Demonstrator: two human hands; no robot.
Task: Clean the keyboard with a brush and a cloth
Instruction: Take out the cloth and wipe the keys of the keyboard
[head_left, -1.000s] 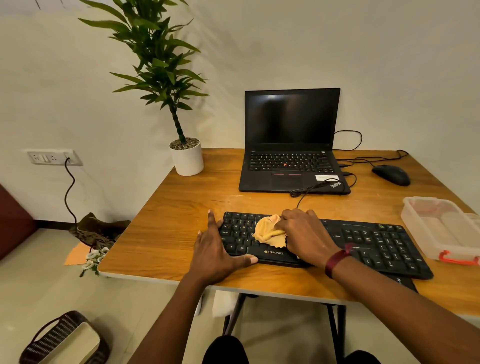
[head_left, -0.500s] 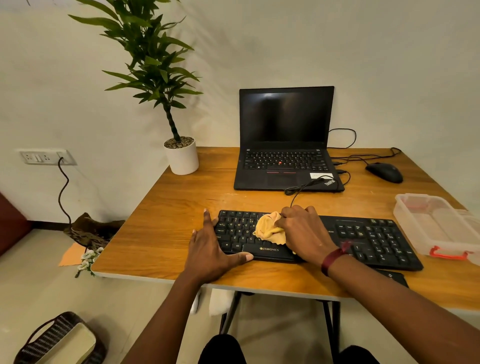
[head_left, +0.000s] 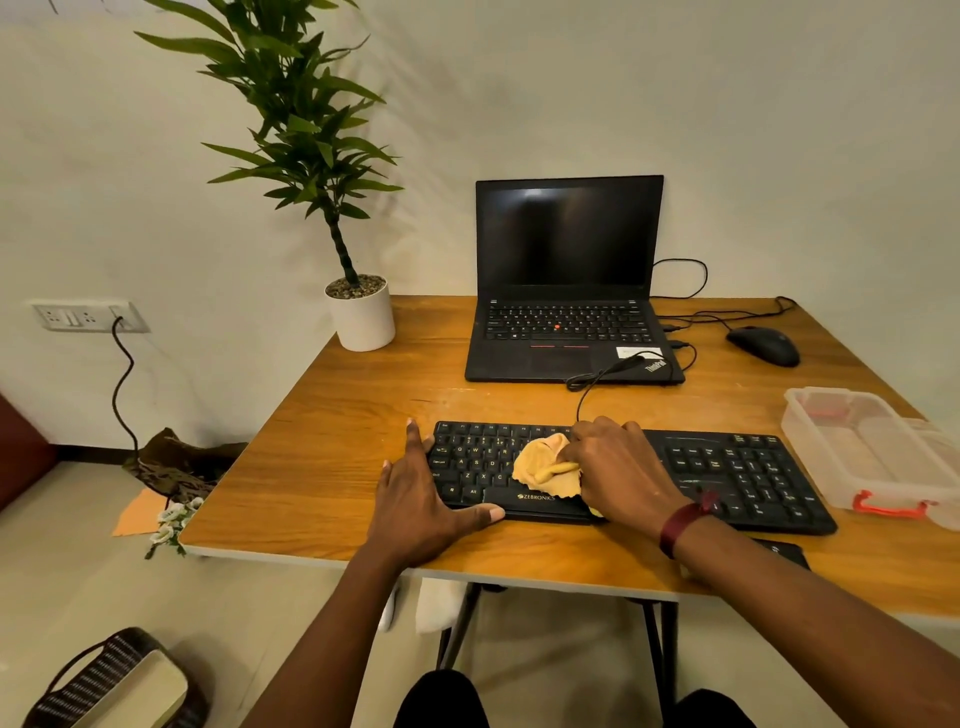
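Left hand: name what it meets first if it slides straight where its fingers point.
Probably only bare table: the left hand points away beside the keyboard's left end, toward the gap between the white plant pot and the laptop. Depth is unclear.

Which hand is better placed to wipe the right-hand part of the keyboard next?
The right hand. It grips the yellow cloth on the keys near the middle of the keyboard, nearer the number pad. The left hand lies flat against the keyboard's left end, holding nothing, likely steadying it.
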